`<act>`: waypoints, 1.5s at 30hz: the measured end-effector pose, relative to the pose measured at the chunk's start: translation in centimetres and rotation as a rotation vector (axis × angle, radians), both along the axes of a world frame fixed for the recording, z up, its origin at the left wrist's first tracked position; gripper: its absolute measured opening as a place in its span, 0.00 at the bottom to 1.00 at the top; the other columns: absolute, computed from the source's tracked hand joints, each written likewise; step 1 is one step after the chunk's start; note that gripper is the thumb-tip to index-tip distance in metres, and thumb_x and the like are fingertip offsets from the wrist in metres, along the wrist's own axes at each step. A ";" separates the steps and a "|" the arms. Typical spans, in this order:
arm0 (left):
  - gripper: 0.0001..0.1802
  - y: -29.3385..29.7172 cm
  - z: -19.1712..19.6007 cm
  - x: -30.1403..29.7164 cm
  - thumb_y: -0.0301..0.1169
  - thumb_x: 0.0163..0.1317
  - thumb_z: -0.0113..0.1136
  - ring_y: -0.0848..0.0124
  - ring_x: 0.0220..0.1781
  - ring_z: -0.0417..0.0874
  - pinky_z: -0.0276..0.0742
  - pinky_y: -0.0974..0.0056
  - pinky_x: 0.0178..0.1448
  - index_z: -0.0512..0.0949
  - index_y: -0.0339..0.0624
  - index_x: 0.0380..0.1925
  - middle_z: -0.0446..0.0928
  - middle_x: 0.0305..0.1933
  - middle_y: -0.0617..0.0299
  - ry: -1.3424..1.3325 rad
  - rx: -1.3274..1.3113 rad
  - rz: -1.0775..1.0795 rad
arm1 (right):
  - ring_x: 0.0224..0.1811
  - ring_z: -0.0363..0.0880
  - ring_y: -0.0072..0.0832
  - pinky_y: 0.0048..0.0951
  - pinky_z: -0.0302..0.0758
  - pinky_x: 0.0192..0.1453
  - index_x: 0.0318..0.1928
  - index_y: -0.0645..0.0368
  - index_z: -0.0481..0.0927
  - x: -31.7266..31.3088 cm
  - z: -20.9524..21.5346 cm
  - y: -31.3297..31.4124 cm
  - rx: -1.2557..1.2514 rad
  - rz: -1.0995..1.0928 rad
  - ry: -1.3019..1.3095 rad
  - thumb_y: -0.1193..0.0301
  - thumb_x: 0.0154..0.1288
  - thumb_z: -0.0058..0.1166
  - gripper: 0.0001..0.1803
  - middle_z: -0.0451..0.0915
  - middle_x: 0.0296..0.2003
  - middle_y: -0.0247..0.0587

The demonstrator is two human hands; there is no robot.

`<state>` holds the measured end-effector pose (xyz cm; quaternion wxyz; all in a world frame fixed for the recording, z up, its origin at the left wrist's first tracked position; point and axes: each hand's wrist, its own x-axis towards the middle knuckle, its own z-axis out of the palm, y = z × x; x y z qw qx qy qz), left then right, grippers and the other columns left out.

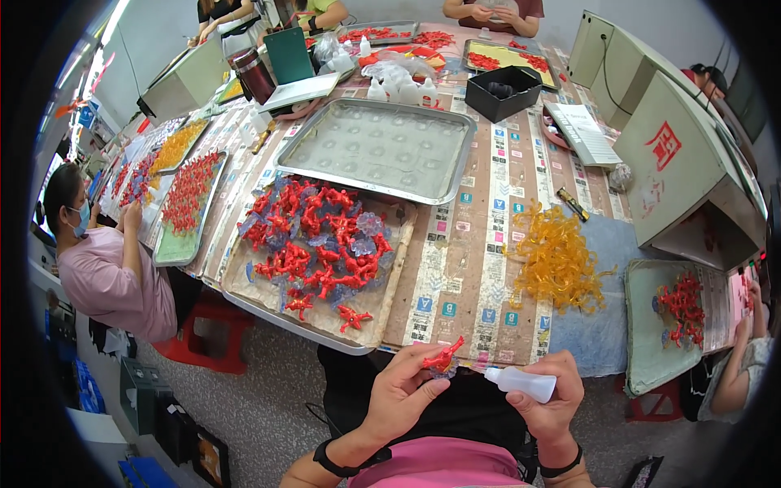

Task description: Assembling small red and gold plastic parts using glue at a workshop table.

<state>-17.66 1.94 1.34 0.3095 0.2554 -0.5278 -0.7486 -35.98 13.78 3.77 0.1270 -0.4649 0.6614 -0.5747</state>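
Observation:
My left hand [404, 386] pinches a small red branching plastic piece [443, 355] with a clear bluish part under it, held just below the table's near edge. My right hand [551, 394] grips a small white squeeze bottle [519, 381], its nozzle pointing left toward the red piece, a short gap between them. Directly ahead on the table lies a tray [382, 302] piled with several more red pieces [313, 240] and clear bluish bits. A heap of orange translucent pieces [557, 260] sits to the right of it.
An empty metal tray [378, 150] lies farther back, with a black box [503, 91] and white bottles [399, 85] beyond. A person in pink [106, 268] sits at left by trays of red pieces [187, 195]. Another tray [679, 313] and a person's arm [736, 366] are at right. Cardboard boxes [675, 154] stand at right.

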 end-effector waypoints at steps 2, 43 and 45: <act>0.24 0.0 0.0 0.0 0.17 0.60 0.58 0.72 0.60 0.71 0.71 0.67 0.62 0.70 0.32 0.58 0.65 0.59 0.57 -0.003 0.003 0.005 | 0.31 0.72 0.26 0.25 0.68 0.34 0.35 0.59 0.81 0.0 0.1 0.0 0.004 0.000 0.016 0.63 0.45 0.75 0.20 0.77 0.29 0.36; 0.20 0.2 0.1 0.0 0.27 0.65 0.58 0.73 0.49 0.78 0.75 0.67 0.57 0.70 0.30 0.55 0.77 0.49 0.56 -0.019 0.332 -0.074 | 0.32 0.71 0.25 0.24 0.68 0.35 0.37 0.61 0.81 0.9 -0.1 -0.1 -0.032 0.007 -0.086 0.65 0.45 0.75 0.21 0.76 0.30 0.36; 0.20 0.2 0.2 -0.3 0.27 0.65 0.59 0.73 0.50 0.78 0.75 0.68 0.57 0.71 0.30 0.55 0.77 0.49 0.56 -0.028 0.337 -0.085 | 0.32 0.71 0.25 0.24 0.68 0.35 0.37 0.61 0.81 0.7 -0.2 0.0 -0.030 0.001 -0.084 0.65 0.45 0.75 0.21 0.76 0.30 0.36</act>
